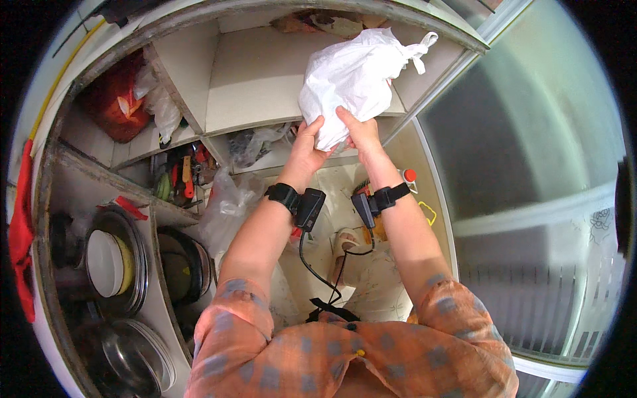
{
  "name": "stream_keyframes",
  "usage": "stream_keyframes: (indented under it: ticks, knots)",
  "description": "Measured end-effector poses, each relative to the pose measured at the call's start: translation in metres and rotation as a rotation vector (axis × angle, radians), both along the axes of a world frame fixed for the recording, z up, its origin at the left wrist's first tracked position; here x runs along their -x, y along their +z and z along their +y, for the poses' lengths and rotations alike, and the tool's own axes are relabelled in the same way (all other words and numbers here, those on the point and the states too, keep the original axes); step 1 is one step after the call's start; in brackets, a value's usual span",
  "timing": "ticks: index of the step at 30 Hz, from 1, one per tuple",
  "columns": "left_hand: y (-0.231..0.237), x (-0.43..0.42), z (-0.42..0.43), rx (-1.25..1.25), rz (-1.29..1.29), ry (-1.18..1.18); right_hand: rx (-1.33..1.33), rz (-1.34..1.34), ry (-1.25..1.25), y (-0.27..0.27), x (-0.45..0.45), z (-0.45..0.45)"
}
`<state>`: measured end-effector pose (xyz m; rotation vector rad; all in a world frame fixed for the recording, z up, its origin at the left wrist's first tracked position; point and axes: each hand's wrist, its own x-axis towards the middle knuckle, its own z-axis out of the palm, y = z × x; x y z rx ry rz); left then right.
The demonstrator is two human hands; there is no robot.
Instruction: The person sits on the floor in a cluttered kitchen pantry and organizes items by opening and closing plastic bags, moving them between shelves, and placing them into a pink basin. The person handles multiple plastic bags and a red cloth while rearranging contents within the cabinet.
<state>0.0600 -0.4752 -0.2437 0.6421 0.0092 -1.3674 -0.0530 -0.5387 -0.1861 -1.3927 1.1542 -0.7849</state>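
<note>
A full white plastic bag (348, 74), knotted at its upper right end, is held up between both hands. My left hand (309, 144) grips its lower left side, thumb on top. On the lower right side my right hand (363, 132) holds it the same way, with the fingers partly hidden under the plastic. What the bag contains cannot be seen. Just beyond lies an upper shelf compartment (256, 94) with pale walls; the bag covers part of its opening. At the back of that compartment a crumpled brownish bag (318, 22) is partly visible.
Left, a compartment holds a red bag (119, 107); below it are tools (186, 174). Steel basins (142, 268) and a white bowl (103, 263) fill lower shelves. A clear plastic bag (231, 209) hangs near my left forearm. A frosted glass door (527, 199) stands right. A red-capped bottle (409, 175) is below.
</note>
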Motion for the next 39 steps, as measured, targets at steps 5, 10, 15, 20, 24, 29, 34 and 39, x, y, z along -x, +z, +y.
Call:
stream_keyframes:
  ticks: [5, 10, 15, 20, 24, 29, 34, 39]
  knots:
    - [0.004, -0.001, -0.002, 0.03, -0.066, -0.061, -0.078, -0.1, -0.053, -0.007, 0.002, -0.005]
    - [0.014, -0.006, -0.004, 0.119, -0.101, -0.116, -0.214, -0.313, -0.097, -0.005, 0.011, -0.027]
    - [0.022, -0.005, 0.001, 0.069, -0.009, -0.119, -0.115, -0.299, -0.209, 0.01, 0.005, -0.079]
    - [0.018, -0.009, 0.012, 0.029, 0.015, -0.136, 0.054, -0.166, -0.324, 0.023, -0.004, -0.145]
    - [0.016, -0.023, 0.018, 0.013, 0.011, -0.099, 0.141, -0.046, -0.314, 0.02, -0.014, -0.202]
    - [0.02, -0.042, 0.025, 0.01, -0.019, -0.049, 0.216, -0.038, -0.381, -0.01, -0.034, -0.232]
    - [0.026, -0.047, 0.029, 0.032, 0.0, -0.025, 0.218, -0.031, -0.336, -0.006, -0.028, -0.195]
    - [0.02, -0.055, 0.034, 0.085, -0.077, -0.025, 0.103, -0.235, -0.005, -0.009, -0.019, -0.084]
